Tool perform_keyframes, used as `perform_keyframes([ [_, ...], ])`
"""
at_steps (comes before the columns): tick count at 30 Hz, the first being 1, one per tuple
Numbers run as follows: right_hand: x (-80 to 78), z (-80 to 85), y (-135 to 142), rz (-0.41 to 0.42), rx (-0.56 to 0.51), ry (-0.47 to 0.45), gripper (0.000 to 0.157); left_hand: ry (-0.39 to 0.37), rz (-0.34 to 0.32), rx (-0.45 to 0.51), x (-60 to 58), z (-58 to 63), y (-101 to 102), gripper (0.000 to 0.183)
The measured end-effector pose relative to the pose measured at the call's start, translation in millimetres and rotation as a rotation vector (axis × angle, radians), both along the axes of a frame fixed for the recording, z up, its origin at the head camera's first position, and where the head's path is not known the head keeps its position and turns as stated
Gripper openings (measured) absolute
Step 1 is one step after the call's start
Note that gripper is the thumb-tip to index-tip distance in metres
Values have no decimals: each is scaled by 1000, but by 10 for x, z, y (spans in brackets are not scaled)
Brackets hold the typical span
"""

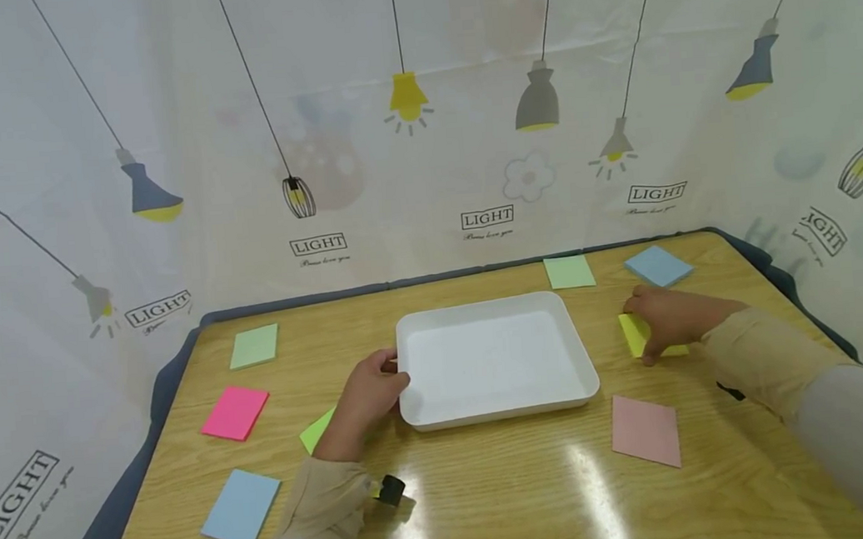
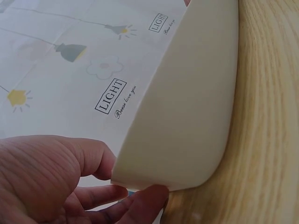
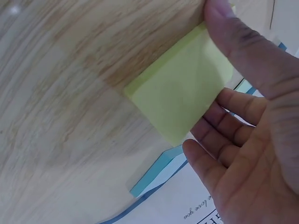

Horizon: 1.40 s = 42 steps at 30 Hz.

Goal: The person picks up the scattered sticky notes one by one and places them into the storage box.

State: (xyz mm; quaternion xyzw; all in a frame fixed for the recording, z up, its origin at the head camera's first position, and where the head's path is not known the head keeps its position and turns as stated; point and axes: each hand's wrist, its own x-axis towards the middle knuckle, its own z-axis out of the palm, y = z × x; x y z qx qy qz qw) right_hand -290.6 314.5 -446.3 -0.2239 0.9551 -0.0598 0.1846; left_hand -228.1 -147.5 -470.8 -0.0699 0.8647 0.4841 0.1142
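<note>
From here, the right hand (image 1: 676, 321) hides part of the yellow pad (image 1: 634, 335); the left hand (image 1: 364, 398) covers some of the lime pad (image 1: 313, 432).

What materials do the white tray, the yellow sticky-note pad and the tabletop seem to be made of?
White tray: probably plastic, smooth with a soft sheen; its walls curve seamlessly into rounded corners.
Yellow sticky-note pad: likely paper, matte; its thick edge suggests stacked sheets.
Tabletop: wood or printed laminate, glossy; grain and bright reflections leave it open.
</note>
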Motion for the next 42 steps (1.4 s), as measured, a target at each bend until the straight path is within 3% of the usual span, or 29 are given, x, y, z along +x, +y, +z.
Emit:
perform_keyframes([
  [15,-41,-134,248,-133,-96,-53,94,10,-12,18,-21,-14,34,51],
  [21,-66,-118,315,-121,-124,-44,71,-1,-9,18,-17,0,41,52],
  [26,-73,-20,333,-70,-108,-21,62,-1,-7,22,-17,0,31,52],
  [32,-95,46,336,-5,-98,-34,21,-2,0,34,-21,-27,11,51],
  [42,-121,130,362,7,-79,-63,12,-6,2,19,-15,-30,-3,51],
])
